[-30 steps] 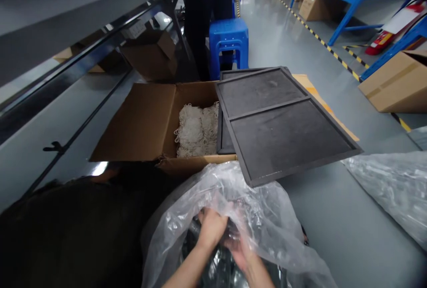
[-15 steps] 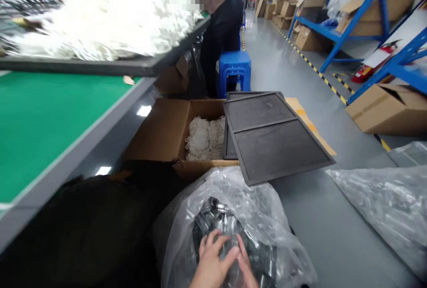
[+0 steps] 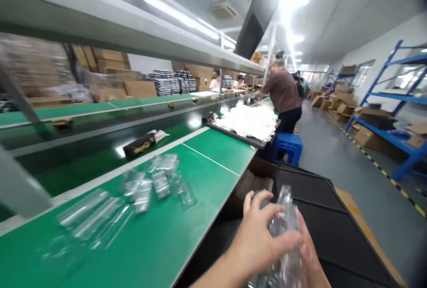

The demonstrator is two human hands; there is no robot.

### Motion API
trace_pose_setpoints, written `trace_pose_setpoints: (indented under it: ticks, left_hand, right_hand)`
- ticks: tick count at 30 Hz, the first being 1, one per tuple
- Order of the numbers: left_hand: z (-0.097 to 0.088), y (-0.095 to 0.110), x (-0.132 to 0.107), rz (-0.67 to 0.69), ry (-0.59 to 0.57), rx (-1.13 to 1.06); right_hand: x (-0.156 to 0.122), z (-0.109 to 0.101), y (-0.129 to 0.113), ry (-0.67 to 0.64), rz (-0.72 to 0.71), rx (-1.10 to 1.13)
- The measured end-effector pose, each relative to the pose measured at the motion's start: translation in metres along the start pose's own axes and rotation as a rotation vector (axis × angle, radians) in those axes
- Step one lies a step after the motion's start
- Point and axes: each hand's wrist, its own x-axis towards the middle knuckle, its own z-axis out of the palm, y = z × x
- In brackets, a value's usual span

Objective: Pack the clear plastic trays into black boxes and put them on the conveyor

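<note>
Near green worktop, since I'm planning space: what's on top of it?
On the worktop, clear plastic pieces lie scattered; farther off, a black tray holds a white heap. The surface beneath the tray is covered.

- A factory floor, most likely an assembly line.
- A long green worktop (image 3: 200, 208) runs beside a dark, glossy lane (image 3: 73, 168) that looks like a conveyor belt.
- Clear plastic pieces (image 3: 162, 185) lie loose on the worktop.
- A person in a brown top (image 3: 284, 92) stands farther along the line; others show beyond.
- Strip lights (image 3: 180, 16) hang overhead.
- Blue racks (image 3: 408, 99), cartons (image 3: 336, 101) and black-and-yellow floor tape (image 3: 383, 173) line the aisle.
</note>
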Motion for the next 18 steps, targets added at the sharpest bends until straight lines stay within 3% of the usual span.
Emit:
trace_pose_setpoints:
  ticks: [3,6,8,13,16,18]
  left_hand:
    - [-0.079,0.008,-0.005,0.070,0.148,0.083]
    - [-0.144,-0.015,-0.013,0.014,0.232,0.174]
    - [-0.176,-0.036,-0.017,-0.027,0.274,0.216]
    - [-0.224,-0.072,-0.022,-0.095,0.318,0.333]
    - [-0.246,-0.075,-0.031,-0.113,0.322,0.414]
    - [-0.254,-0.066,-0.041,-0.117,0.327,0.455]
  right_hand:
    - [-0.006,0.084,-0.036,-0.180,-0.008,0.102]
    - [-0.013,0.160,-0.043,-0.363,-0.049,-0.013]
    - [-0.011,0.197,-0.033,-0.385,-0.117,-0.095]
    - [0.005,0.245,0.005,-0.268,-0.322,-0.318]
    - [0.008,0.262,0.018,-0.205,-0.394,-0.437]
    - [0.006,0.273,0.020,-0.184,-0.430,-0.505]
